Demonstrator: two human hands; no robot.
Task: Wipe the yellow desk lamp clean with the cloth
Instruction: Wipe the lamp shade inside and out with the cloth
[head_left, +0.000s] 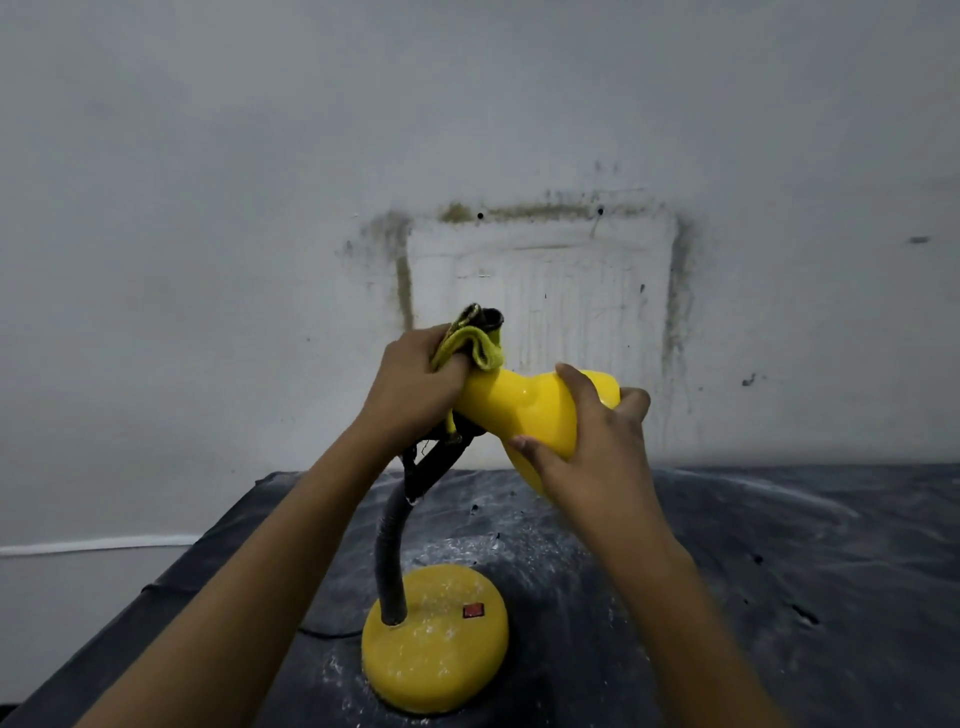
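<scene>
The yellow desk lamp stands on a dark covered table. Its round base (435, 639) is dusty and has a red switch (473, 610). A black flexible neck (393, 551) curves up to the glossy yellow shade (514, 410), which is tilted sideways. My left hand (410, 389) grips a yellow and black cloth (475, 338) and presses it on the narrow end of the shade. My right hand (592, 441) wraps around the wide end of the shade and holds it.
The table (779, 597) has a dark wrinkled cover speckled with white dust. A stained white wall (545, 260) rises right behind it. A thin black cord (327, 634) leaves the base to the left. The table's left edge runs diagonally at the lower left.
</scene>
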